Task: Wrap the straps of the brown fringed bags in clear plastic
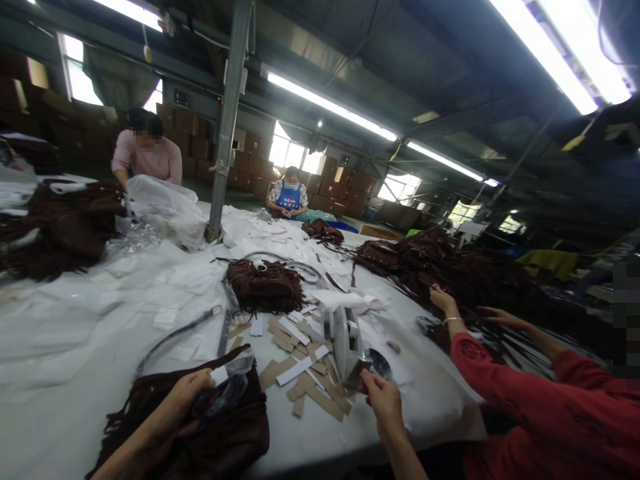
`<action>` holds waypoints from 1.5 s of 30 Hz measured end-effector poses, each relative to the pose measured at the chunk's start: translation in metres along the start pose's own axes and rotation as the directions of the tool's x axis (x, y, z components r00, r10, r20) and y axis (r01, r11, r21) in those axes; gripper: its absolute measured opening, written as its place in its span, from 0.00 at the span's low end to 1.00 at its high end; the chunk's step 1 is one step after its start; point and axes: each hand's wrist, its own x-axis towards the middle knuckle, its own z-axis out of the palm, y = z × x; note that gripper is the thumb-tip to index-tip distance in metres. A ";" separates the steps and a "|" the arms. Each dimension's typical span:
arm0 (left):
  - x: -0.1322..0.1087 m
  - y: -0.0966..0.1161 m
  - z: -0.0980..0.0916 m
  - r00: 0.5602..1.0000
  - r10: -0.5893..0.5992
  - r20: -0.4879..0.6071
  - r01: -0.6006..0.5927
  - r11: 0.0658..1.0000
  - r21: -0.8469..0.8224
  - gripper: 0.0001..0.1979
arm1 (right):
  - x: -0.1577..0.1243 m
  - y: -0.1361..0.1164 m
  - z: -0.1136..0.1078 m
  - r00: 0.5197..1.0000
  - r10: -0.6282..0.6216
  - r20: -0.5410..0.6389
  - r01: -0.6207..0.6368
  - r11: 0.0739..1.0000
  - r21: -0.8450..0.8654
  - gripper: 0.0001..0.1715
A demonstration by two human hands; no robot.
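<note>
My left hand is closed on a bag strap wrapped in clear plastic, with a white paper piece at the grip. Under it lies a dark brown fringed bag, flat on the near table edge. My right hand pinches the end of clear tape at the front of a grey tape dispenser. Between the hands, loose brown and white card strips are scattered. Another brown fringed bag sits just beyond the strips, its strap looped behind it.
At right, a co-worker in a red sleeve reaches into a heap of brown bags. White sheets cover the table. Two people work across it, one by a plastic bag. A metal post rises from the far side.
</note>
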 end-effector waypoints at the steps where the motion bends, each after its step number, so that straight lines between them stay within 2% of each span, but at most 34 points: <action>1: -0.001 0.001 0.000 1.000 0.005 0.030 -0.005 1.000 -0.019 0.13 | -0.002 0.004 -0.001 1.000 -0.006 -0.003 0.005 1.000 -0.031 0.25; 4: -0.004 0.002 0.000 0.997 0.040 0.065 -0.037 0.998 -0.046 0.15 | -0.005 0.015 -0.010 0.999 -0.012 -0.033 0.008 0.992 -0.123 0.18; 7: -0.008 0.005 0.002 0.997 0.057 0.056 -0.057 0.998 -0.017 0.14 | -0.011 0.022 -0.017 0.999 0.000 -0.040 -0.007 0.983 -0.183 0.18; 9: -0.012 0.011 0.005 0.994 0.087 0.071 -0.090 0.995 0.038 0.13 | -0.018 0.017 -0.011 1.000 -0.004 0.026 0.009 0.985 -0.175 0.21; 11: -0.016 0.017 0.011 0.987 0.142 0.076 -0.150 0.982 0.113 0.12 | -0.032 -0.003 0.005 0.985 -0.035 0.170 0.050 0.995 -0.087 0.25; 13: -0.018 0.021 0.016 0.985 0.167 0.042 -0.172 0.969 0.177 0.11 | -0.056 -0.037 0.027 0.929 -0.111 0.352 0.089 0.993 0.078 0.28; 15: -0.020 0.023 0.020 0.971 0.241 0.007 -0.233 0.932 0.277 0.09 | -0.086 -0.080 0.049 0.826 -0.219 0.519 0.109 0.966 0.234 0.26; 17: -0.023 0.023 0.023 0.937 0.349 -0.009 -0.319 0.865 0.388 0.06 | -0.116 -0.119 0.068 0.710 -0.310 0.632 0.095 0.932 0.351 0.24; 18: -0.026 0.023 0.024 0.917 0.398 -0.009 -0.356 0.830 0.430 0.05 | -0.129 -0.135 0.077 0.668 -0.338 0.663 0.072 0.916 0.394 0.24; 20: -0.030 0.021 0.026 0.886 0.464 -0.004 -0.403 0.775 0.486 0.05 | -0.147 -0.155 0.093 0.618 -0.363 0.698 0.047 0.903 0.428 0.23; 22: -0.033 0.019 0.027 0.869 0.495 0.007 -0.430 0.746 0.508 0.06 | -0.155 -0.161 0.107 0.615 -0.362 0.701 0.057 0.906 0.418 0.24; 29: -0.039 0.013 0.028 0.849 0.528 0.039 -0.453 0.686 0.570 0.05 | -0.152 -0.143 0.136 0.702 -0.257 0.664 0.040 0.945 0.324 0.29; 31: -0.040 0.011 0.028 0.838 0.545 0.036 -0.456 0.662 0.595 0.03 | -0.150 -0.140 0.140 0.696 -0.211 0.687 0.021 0.962 0.274 0.30; 34: -0.040 0.007 0.027 0.823 0.568 0.022 -0.456 0.637 0.621 0.02 | -0.147 -0.139 0.144 0.653 -0.136 0.745 -0.039 0.977 0.212 0.31; 37: -0.041 0.007 0.027 0.829 0.560 -0.007 -0.442 0.661 0.607 0.01 | -0.144 -0.134 0.149 0.629 -0.103 0.771 -0.062 0.981 0.182 0.33; 40: -0.045 0.017 0.029 0.848 0.529 -0.029 -0.434 0.725 0.535 0.04 | -0.145 -0.126 0.154 0.651 -0.141 0.746 -0.039 0.975 0.218 0.36; 45: -0.054 0.043 0.039 0.876 0.479 0.047 -0.454 0.789 0.414 0.08 | -0.147 -0.126 0.154 0.637 -0.283 0.717 -0.081 0.901 0.427 0.38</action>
